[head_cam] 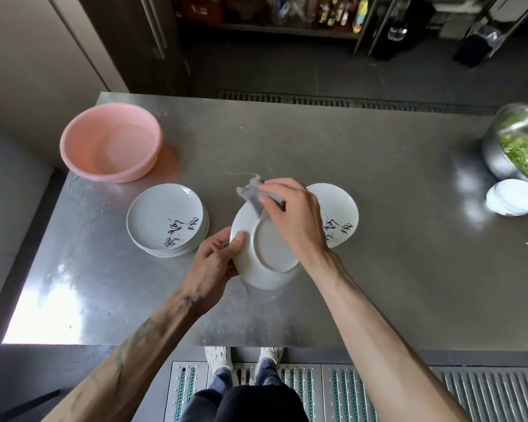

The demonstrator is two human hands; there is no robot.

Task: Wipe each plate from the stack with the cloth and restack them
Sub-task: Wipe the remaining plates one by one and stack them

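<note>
White plate (265, 254) underside up, left hand (214, 263) gripping rim; right hand (290, 214) pinching grey cloth (253, 196) against it; plate stack (168, 220) just left, steel table (378, 239)

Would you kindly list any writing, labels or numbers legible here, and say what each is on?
Top plate of the left stack: black brush characters, upside down to the camera; unreadable to me.
Right plate: similar characters, partly behind the right hand; unreadable.
Shelf bottles: labels too small and blurred.
Held plate underside: no writing.
</note>
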